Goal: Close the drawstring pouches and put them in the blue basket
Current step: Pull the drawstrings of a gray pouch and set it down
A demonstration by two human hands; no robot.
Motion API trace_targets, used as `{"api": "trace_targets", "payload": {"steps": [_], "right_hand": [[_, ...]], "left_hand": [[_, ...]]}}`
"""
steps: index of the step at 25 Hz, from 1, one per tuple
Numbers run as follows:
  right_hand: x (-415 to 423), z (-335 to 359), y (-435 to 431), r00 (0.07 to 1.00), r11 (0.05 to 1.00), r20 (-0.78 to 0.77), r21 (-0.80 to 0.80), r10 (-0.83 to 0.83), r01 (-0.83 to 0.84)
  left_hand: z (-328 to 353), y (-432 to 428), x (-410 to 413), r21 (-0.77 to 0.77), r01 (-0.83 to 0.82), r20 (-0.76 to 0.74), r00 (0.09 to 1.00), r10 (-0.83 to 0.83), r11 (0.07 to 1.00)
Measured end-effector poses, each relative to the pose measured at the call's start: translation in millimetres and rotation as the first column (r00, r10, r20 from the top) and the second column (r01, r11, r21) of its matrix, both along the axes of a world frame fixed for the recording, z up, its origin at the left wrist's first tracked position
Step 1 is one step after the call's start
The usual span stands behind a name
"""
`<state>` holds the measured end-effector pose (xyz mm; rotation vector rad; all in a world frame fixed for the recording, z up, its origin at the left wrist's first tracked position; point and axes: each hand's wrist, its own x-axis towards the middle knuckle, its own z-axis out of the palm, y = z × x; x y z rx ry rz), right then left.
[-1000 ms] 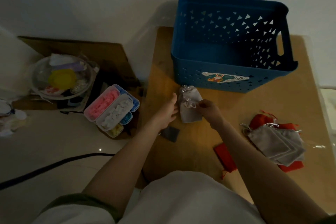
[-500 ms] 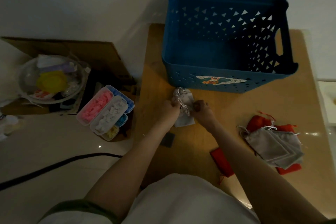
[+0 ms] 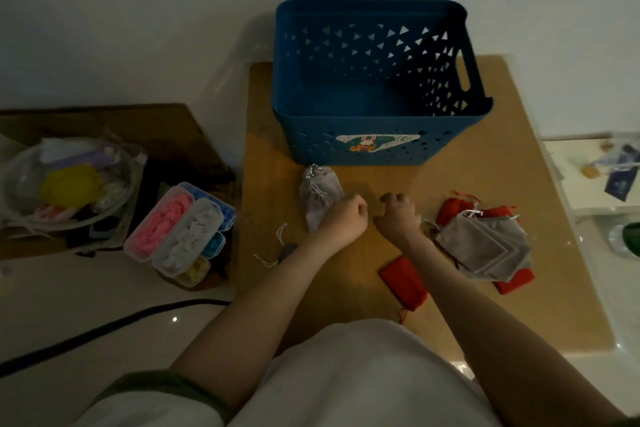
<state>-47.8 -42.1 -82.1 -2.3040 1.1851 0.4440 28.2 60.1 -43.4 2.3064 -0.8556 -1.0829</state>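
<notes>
- Blue basket: stands at the far side of the desk, open top up. Nothing is seen inside. A cartoon sticker is seen on its near wall
- Grey pouch: laid flat on the desk just before the basket's near left corner. Its neck is pointed at the basket and looks bunched. A pale cord is seen crossing its middle. It is outside the basket
- Left grip: a bare hand, fingers curled into a fist, laid over the pouch's near right corner. Whether cloth or cord is pinched inside cannot be told
- Right grip: a bare hand, fingers curled under, held just beside the left grip and clear of the grey pouch. Whether a cord is held cannot be told, the light being too dim
- Pile of pouches: grey ones fanned over red ones, placed at the right of the desk, near the right wrist
- Single red pouch: laid flat near the front edge, between the two forearms
- Small dark pouch: found at the desk's left edge, white cord trailed out
- Off the desk, left: a compartment box filled with pink, white, blue and yellow bits; a clear bowl of oddments on cardboard; a black cable run along the floor
</notes>
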Motion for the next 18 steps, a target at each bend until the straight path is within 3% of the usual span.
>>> {"api": "trace_targets", "payload": {"steps": [5, 8, 13, 18], "right_hand": [[-35.2, 13.9, -22.6, 0.983, 0.974, -0.183, -0.224, -0.008, -0.033], [-56.5, 11.8, -34.1, 0.963, 0.956, -0.267, -0.289, -0.029, -0.052], [-80.2, 12.2, -41.4, 0.959, 0.973, -0.278, -0.23, -0.052, -0.014], [-60.3, 17.8, -34.9, 0.979, 0.981, -0.173, -0.143, 0.109, -0.134]], "left_hand": [[4.3, -0.6, -11.7, 0.038, 0.145, -0.13, 0.982, -0.139, 0.989], [3.2, 0.4, -17.7, 0.052, 0.127, -0.114, 0.986, -0.121, 0.991], [3.7, 7.7, -15.5, 0.059, 0.097, -0.093, 0.991, -0.091, 0.994], [8.6, 18.0, -15.8, 0.001, 0.074, -0.059, 0.996, -0.073, 0.997]]}}
